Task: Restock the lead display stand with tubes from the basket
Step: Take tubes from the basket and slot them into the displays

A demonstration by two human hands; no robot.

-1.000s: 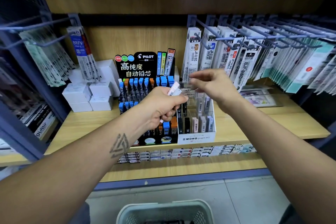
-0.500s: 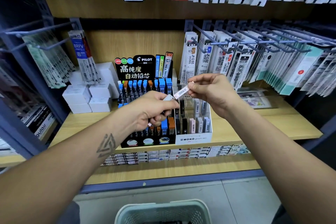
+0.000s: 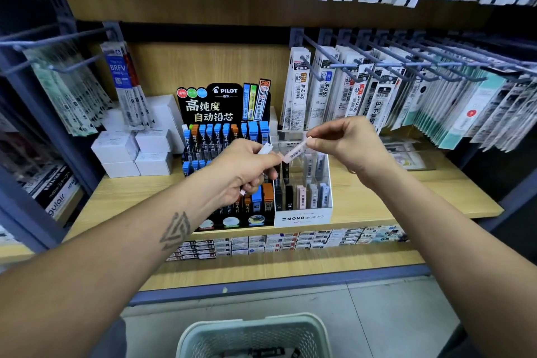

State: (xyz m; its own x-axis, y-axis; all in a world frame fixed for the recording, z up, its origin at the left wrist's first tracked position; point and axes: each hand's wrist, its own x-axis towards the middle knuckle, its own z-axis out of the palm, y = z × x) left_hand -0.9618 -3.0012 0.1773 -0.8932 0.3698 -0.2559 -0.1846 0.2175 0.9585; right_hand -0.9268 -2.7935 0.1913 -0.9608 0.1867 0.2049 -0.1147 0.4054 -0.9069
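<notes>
At frame centre, the right hand (image 3: 345, 144) pinches the upper end of a pale pink tube (image 3: 296, 150) with a barcode. The left hand (image 3: 244, 171) is curled around several more tubes, one white end (image 3: 265, 149) jutting out. Both forearms reach up from the lower corners. Below stand the black "PILOT" stand (image 3: 223, 102) and the white "MONO graph MG" stand (image 3: 302, 216); the basket (image 3: 255, 334) sits bottom centre.

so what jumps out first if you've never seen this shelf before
Two hands meet mid-frame over the shelf: the right hand pinches a pale pink tube while the left hand grips more tubes. Behind them stands the black Pilot stand of blue and orange tubes, with a pale basket on the floor below.
</notes>
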